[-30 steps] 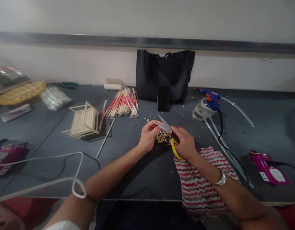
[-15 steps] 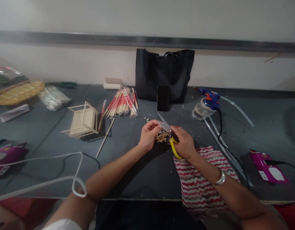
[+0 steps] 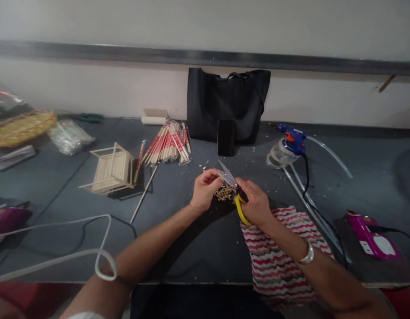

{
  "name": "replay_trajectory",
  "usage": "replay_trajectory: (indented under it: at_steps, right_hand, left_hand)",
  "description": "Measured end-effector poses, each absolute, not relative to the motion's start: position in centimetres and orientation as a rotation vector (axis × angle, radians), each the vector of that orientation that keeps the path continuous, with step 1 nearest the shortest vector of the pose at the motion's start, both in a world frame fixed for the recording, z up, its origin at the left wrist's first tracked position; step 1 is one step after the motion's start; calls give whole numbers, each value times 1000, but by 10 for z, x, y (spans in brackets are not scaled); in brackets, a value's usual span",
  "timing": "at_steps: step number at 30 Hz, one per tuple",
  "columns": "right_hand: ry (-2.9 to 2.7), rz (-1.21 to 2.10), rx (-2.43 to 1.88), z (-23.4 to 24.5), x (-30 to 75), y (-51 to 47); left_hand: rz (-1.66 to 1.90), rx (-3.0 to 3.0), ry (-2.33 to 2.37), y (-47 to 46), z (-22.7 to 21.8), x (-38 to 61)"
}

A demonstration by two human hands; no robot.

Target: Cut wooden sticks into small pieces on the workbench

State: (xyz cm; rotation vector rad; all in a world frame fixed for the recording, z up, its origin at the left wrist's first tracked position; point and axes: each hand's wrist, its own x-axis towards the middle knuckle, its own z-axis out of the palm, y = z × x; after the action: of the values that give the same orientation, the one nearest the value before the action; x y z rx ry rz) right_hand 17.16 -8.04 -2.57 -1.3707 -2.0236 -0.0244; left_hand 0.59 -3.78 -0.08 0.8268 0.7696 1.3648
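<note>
My right hand (image 3: 256, 200) grips a pair of scissors (image 3: 228, 178) by the yellow handles, with the blades parted and pointing away to the left. My left hand (image 3: 205, 190) is closed in a pinch at the blades; whatever its fingers hold is too small to name. Beneath the blades and between both hands lies a heap of small cut wooden pieces (image 3: 224, 193) on the dark table. A few more pieces (image 3: 202, 169) lie just beyond my left fingers.
A small stick frame (image 3: 113, 170) stands left, beside wrapped chopsticks (image 3: 167, 144) and a loose stick (image 3: 144, 195). Behind are a phone (image 3: 226, 138) and black bag (image 3: 224, 102). Right are a blue glue gun (image 3: 293, 141), striped cloth (image 3: 281, 261) and purple power box (image 3: 374, 235). A white cable (image 3: 58, 261) crosses left.
Both hands keep nearly the same pose at the scissors. The whole view has shifted slightly, with things on the left sitting a little further left.
</note>
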Motion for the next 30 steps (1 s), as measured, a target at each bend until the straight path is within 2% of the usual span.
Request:
replay_trajectory:
  at_steps: [10,17,30]
  right_hand:
    - [-2020,-121,-1341,-21,171,-80]
    - [-2022,9,-1407,-24,172,-80]
    - [-1890,-19,-1360,-20,176,-74]
  left_hand:
    - [1382,858,769,-38,1,5]
    - [1355,836,757,-38,2,5]
    - [1255,756,627,-38,11,4]
